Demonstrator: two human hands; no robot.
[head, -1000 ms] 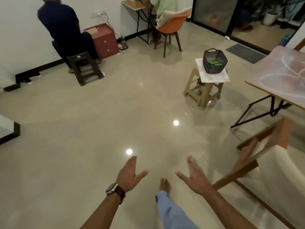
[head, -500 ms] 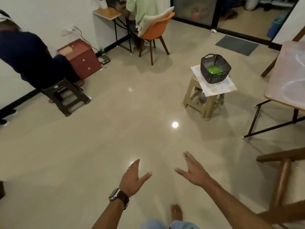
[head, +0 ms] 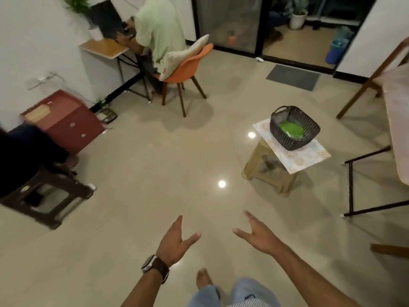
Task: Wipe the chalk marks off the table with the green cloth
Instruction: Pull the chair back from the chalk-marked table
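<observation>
Nearest: a bare foot [head: 203,278] and pale trouser legs on the glossy tiled floor [head: 143,173].

Left hand [head: 174,242], with a watch [head: 152,265] on its wrist: held out over the floor, fingers straight and spread wide, thumb apart, holding nothing.

Right hand [head: 259,235]: likewise out in front, fingers wide and relaxed, holding nothing. Both hands are well apart from the cloth.

Middle left: dark stool [head: 44,196] with a dark-clothed person seated, mostly cut off by the frame edge; red drawer cabinet [head: 66,122] behind.

Middle right: low plastic stool [head: 272,173] bearing a patterned board [head: 309,158]. On the board stands a dark woven basket [head: 287,142].

Green cloth [head: 291,130]: lies folded flat inside the basket, on its bottom. Judged light, soft and limp; not fragile, not slippery. It will likely unfold and hang when lifted. Best taken by pinching the upper fold near its middle, or gathering it from above, reaching down past the basket rim. The basket looks light and may shift if snagged.

Right edge: the table [head: 398,134], only a strip of its pale surface in view above black metal legs; chalk marks cannot be made out here. The task is judged not yet begun.

Far: orange chair [head: 188,65] with a seated person in a light green shirt at a small desk [head: 104,48]; grey mat [head: 293,76] before glass doors.
</observation>
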